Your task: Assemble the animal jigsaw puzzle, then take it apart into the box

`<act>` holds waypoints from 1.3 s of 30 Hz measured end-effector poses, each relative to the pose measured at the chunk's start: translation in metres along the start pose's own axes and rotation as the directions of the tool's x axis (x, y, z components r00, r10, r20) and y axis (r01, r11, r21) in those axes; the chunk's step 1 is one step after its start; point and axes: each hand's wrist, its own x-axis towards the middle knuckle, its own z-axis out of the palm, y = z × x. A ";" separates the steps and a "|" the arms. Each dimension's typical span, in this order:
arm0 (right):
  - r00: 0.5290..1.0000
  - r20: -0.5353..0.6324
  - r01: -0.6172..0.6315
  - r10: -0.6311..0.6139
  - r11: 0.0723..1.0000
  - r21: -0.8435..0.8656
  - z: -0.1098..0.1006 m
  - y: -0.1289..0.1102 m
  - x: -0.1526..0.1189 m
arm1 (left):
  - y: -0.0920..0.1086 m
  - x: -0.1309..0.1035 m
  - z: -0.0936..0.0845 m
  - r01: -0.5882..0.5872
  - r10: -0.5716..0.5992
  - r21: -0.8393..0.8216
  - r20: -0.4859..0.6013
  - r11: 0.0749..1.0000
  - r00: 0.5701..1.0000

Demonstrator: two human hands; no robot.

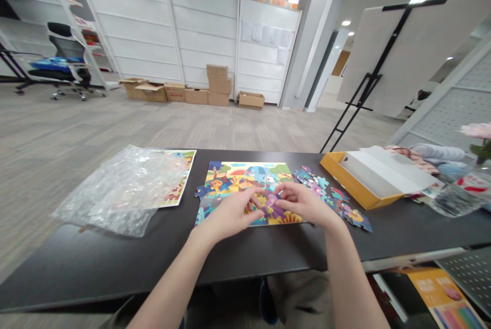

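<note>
A colourful cartoon puzzle picture (230,183) lies flat on the dark table (172,252). Over its lower middle is my left hand (238,211), fingers curled with thumb and fingertips close to the picture. Just to the right, my right hand (301,201) bends its fingers over a purple puzzle piece (273,207), its fingertips at the piece's edge. Whether either hand grips the piece is too small to tell. Loose puzzle pieces (322,184) are spread to the right, partly behind my right hand and wrist. One blue piece (200,192) sticks out at the picture's left edge.
Clear plastic wrap (118,185) covers part of a printed sheet (186,178) on the left. A yellow open box (358,185) with white card stands at the right, near a plastic bottle (456,196) and flowers (477,132). Cardboard boxes (218,91) line the far shelves.
</note>
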 end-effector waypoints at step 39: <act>0.984 -0.085 -0.175 0.155 0.914 -0.365 0.003 0.017 0.004 | -0.002 0.002 0.003 -0.105 0.069 0.346 0.114 0.932 0.991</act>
